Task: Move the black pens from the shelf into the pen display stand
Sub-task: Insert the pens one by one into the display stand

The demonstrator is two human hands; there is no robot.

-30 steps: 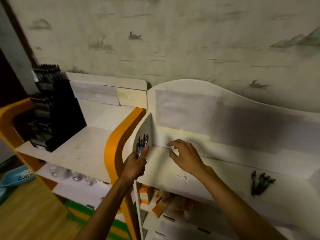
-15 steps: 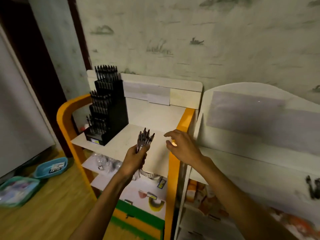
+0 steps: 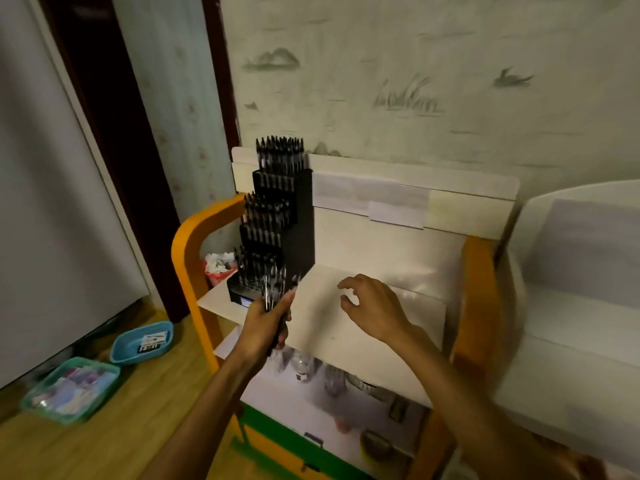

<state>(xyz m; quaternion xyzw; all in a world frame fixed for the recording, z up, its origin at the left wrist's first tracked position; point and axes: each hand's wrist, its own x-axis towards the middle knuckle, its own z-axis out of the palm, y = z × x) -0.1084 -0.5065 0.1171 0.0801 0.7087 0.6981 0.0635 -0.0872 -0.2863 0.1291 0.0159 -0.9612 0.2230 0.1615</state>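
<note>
Left hand point(image 3: 265, 327) is wrapped round a bunch of black pens point(image 3: 277, 292), held upright with the tips pointing up, just in front of the lowest tier of the pen display stand point(image 3: 280, 216); right hand point(image 3: 372, 306) hangs empty above the white shelf top point(image 3: 363, 317), fingers loosely curled and holding nothing, near the bunch but not touching it. From the head view, the only one given, the black stepped stand sits at the back left corner of the orange-framed unit point(image 3: 188, 244), and every tier looks crowded with pens already; whether any slot is free cannot be told, since the tiers are dark and blurred. Judging from this, the risk lies in the bunch itself; several pens in one fist may slide or fan out as one is drawn away, and a dropped pen could roll off the shelf to the wooden floor point(image 3: 114, 431). Pushing a pen into a packed tier might also knock its neighbours askew.
</note>
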